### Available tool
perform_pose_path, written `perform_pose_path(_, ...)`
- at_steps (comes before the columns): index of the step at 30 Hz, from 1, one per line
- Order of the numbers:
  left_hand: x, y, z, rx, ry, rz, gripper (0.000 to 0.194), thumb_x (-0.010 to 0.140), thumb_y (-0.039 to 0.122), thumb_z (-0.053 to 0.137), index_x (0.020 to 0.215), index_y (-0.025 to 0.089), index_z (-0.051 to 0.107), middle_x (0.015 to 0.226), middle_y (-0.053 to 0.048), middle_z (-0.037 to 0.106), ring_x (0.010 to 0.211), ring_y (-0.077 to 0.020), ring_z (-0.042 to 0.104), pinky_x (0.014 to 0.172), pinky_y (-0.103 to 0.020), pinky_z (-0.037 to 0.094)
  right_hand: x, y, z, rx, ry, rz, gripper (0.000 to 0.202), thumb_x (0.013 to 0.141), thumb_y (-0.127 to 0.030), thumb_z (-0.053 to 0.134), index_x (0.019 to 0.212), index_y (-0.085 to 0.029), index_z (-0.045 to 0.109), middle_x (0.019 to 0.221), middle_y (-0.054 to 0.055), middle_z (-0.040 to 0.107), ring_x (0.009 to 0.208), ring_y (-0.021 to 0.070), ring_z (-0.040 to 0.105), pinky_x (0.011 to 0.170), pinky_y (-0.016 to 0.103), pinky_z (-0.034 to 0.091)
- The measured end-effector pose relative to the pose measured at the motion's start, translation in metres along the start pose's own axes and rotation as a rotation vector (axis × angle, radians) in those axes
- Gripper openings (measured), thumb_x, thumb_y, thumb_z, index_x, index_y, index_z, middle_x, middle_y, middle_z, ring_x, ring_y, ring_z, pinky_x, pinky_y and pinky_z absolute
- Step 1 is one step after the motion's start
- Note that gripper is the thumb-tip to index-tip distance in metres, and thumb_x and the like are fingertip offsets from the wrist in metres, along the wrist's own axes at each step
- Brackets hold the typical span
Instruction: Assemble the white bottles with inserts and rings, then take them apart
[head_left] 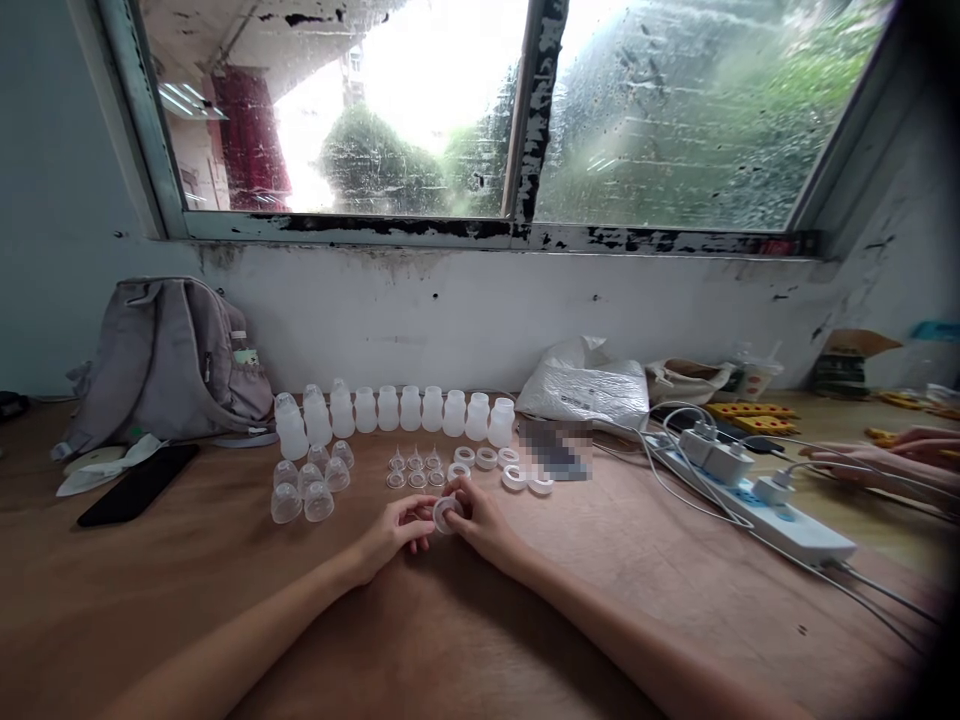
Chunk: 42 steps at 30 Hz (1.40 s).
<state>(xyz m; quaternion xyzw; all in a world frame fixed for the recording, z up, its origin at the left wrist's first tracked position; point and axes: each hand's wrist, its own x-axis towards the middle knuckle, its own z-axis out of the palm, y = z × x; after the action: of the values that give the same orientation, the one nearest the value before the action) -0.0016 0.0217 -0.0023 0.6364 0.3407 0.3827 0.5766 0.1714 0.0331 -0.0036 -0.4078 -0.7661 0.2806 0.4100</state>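
A translucent white ring (442, 514) is held upright between my two hands, above the brown table (420, 640). My right hand (478, 520) pinches it from the right, its thumb across the ring's face. Fingers of my left hand (397, 530) touch its left side. Just beyond are clear nipples (416, 462) in two short rows and several white rings (486, 458). Clear domed caps (318, 502) stand in a group at the left. Behind them runs a row of frosted bottles (410, 409), the leftmost ones with caps on.
A grey backpack (172, 360), a black phone (139, 485) and a white tissue (112, 467) lie left. At the right are a silvery bag (585, 385), a power strip (787, 525) with cables, yellow parts (752, 416) and another person's hands (885, 465).
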Motion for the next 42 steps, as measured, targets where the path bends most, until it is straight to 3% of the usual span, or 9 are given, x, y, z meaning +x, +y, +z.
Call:
perform_pose_path(7,-0.006,0.009,-0.001,-0.005,-0.073,0.005,0.041,0.062,0.013,0.055,0.102,0.018,0.052,0.086,-0.002,0.056,0.056,-0.0067,0.050,0.048,-0.019,0.035,0.004,0.001,0.000,0.118,-0.086,0.046,0.023,0.065,-0.009,0.046,0.086,-0.019,0.044,0.053,-0.008,0.037,0.048,0.0067,0.035,0.045,0.016,0.026)
perform_pose_path(19,-0.004,0.006,-0.003,0.021,-0.083,0.000,0.044,0.058,0.011,0.053,0.102,0.018,0.052,0.086,-0.002,0.056,0.050,-0.0051,0.048,0.044,-0.018,0.035,0.003,0.001,0.004,-0.009,-0.043,0.014,0.021,0.065,-0.008,0.043,0.083,-0.020,0.043,0.052,-0.008,0.040,0.049,0.0076,0.037,0.046,0.017,0.027)
perform_pose_path(24,-0.009,0.009,0.001,0.026,-0.057,0.051,0.031,0.066,0.016,0.051,0.096,0.015,0.057,0.075,-0.001,0.056,0.051,-0.0067,0.050,0.049,-0.020,0.038,0.001,0.003,0.003,-0.013,-0.049,-0.032,0.019,0.066,-0.011,0.048,0.082,-0.019,0.045,0.056,-0.007,0.043,0.051,0.0075,0.038,0.047,0.018,0.029)
perform_pose_path(29,-0.005,0.007,-0.001,0.103,0.011,0.053,0.033,0.071,0.028,0.051,0.102,0.016,0.054,0.081,-0.003,0.056,0.050,-0.0077,0.052,0.045,-0.020,0.039,0.001,0.006,0.001,0.044,-0.010,0.005,0.018,0.066,-0.010,0.048,0.081,-0.019,0.047,0.065,-0.004,0.051,0.052,0.0074,0.044,0.047,0.018,0.034)
perform_pose_path(33,0.021,0.018,-0.034,0.438,0.253,0.053,0.036,0.075,0.032,0.046,0.107,0.018,0.048,0.079,-0.002,0.058,0.047,-0.0089,0.052,0.044,-0.021,0.040,0.001,0.009,0.002,0.158,-0.016,0.094,0.014,0.070,-0.014,0.045,0.083,-0.020,0.046,0.070,-0.003,0.053,0.045,0.0054,0.046,0.039,0.016,0.035)
perform_pose_path(35,0.042,0.030,-0.060,0.742,0.389,0.054,0.037,0.077,0.028,0.042,0.112,0.018,0.044,0.080,-0.003,0.060,0.053,-0.0107,0.056,0.056,-0.024,0.044,0.000,0.011,0.002,0.211,-0.027,0.121,0.014,0.072,-0.017,0.046,0.085,-0.020,0.046,0.074,-0.002,0.055,0.044,0.0052,0.048,0.037,0.016,0.035)
perform_pose_path(37,0.063,0.043,-0.087,1.105,0.532,-0.031,0.040,0.077,0.025,0.042,0.117,0.019,0.040,0.083,-0.004,0.062,0.070,-0.0156,0.059,0.068,-0.026,0.043,0.000,0.011,0.003,0.267,-0.050,0.128,0.015,0.072,-0.019,0.047,0.087,-0.020,0.044,0.076,-0.002,0.056,0.046,0.0060,0.050,0.037,0.016,0.037)
perform_pose_path(42,0.101,0.059,-0.130,1.243,0.630,-0.151,0.042,0.075,0.021,0.043,0.117,0.015,0.042,0.089,-0.014,0.061,0.085,-0.0281,0.057,0.069,-0.035,0.041,-0.002,0.011,0.003,0.345,-0.093,0.151,0.016,0.076,-0.028,0.049,0.087,-0.021,0.042,0.064,-0.004,0.054,0.043,0.0071,0.049,0.036,0.016,0.038)
